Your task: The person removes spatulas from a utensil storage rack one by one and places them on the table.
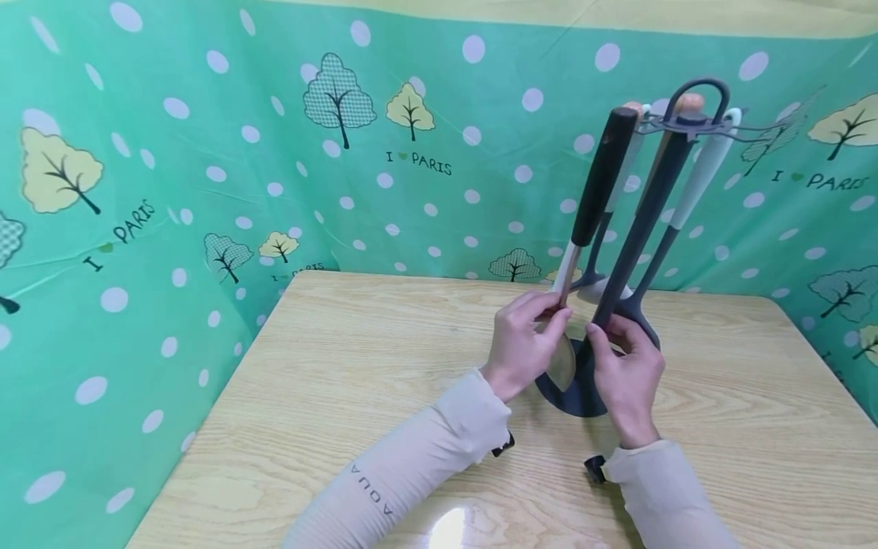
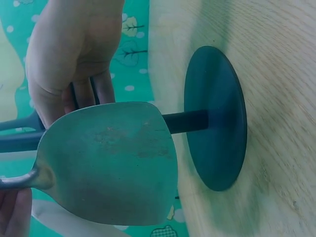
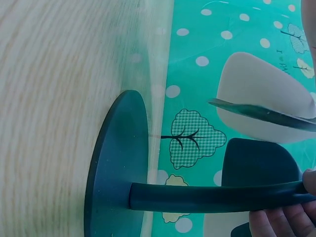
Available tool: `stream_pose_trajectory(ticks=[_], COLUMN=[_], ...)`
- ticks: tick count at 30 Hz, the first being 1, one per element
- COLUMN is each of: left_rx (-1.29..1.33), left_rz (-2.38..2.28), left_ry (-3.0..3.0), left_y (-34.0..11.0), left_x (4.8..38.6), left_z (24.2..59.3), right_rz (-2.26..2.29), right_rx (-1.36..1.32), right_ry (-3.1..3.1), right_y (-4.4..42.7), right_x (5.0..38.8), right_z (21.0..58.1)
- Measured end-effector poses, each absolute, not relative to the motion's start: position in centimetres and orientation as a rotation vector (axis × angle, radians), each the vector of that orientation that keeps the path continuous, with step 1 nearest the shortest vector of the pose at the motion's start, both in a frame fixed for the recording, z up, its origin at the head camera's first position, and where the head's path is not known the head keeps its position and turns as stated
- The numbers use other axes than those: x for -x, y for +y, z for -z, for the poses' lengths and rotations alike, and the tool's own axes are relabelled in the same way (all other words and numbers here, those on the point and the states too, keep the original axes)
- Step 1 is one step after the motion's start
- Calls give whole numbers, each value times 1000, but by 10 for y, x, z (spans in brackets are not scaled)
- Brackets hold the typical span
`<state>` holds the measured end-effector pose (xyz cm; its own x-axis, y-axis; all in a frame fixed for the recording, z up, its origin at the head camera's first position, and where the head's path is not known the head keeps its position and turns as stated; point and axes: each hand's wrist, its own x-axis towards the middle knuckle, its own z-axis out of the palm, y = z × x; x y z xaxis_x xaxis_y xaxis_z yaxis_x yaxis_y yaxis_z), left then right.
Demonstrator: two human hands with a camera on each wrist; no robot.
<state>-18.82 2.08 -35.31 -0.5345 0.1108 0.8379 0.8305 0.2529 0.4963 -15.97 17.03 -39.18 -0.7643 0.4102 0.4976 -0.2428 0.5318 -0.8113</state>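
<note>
My left hand (image 1: 521,343) pinches the metal shaft of a spatula with a black handle (image 1: 604,179), held upright on the left side of a dark utensil stand. Its wide metal blade (image 2: 108,163) hangs low, in front of the stand's post in the left wrist view. With my right hand (image 1: 629,374) I grip the stand's post (image 1: 645,221) low down, above its round base (image 3: 118,163). Other utensils hang from the top rack, among them a pale-handled dark ladle (image 1: 634,309). Whether the spatula touches the rack is unclear.
The stand is on a light wooden table (image 1: 329,396), toward the right and back. A green curtain (image 1: 425,206) with dots and trees hangs behind and along the left. The rack's wire hooks (image 1: 754,133) stick out to the right.
</note>
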Motion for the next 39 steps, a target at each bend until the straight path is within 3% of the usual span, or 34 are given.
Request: stream_pose_trajectory(ticks=[39], left_rx=[919], left_rz=[1334], left_ry=[-1844], left_y=[-17], left_x=[147], left_z=[363], right_rz=[-1277], right_rx=[165], right_ry=[-2092], right_y=[171], right_x=[159], right_z=[391])
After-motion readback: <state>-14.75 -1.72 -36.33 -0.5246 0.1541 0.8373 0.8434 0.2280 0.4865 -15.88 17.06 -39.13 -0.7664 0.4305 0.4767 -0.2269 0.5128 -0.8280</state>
